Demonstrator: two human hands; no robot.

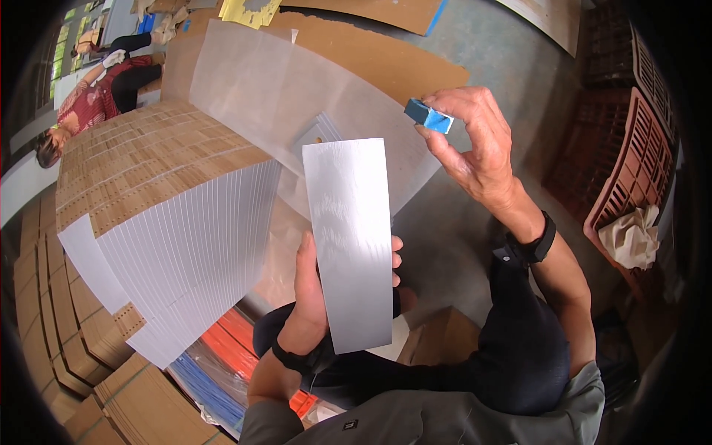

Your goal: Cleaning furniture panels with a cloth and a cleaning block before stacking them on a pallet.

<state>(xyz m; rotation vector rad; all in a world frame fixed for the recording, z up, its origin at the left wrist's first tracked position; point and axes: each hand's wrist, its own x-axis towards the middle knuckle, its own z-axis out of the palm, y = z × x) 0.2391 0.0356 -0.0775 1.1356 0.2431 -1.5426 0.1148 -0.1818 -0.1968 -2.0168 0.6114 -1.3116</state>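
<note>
Silver card [348, 237] gripped by left fingers [396, 259].

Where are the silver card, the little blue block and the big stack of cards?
silver card [348, 237], head view, middle of its face
blue block [427, 116], head view, its front side
stack of cards [185, 245], head view, white edge side

A single wide fisheye view from the person's head looks steeply down, close over the raised hands, lap and grey concrete floor [512, 67].
</note>
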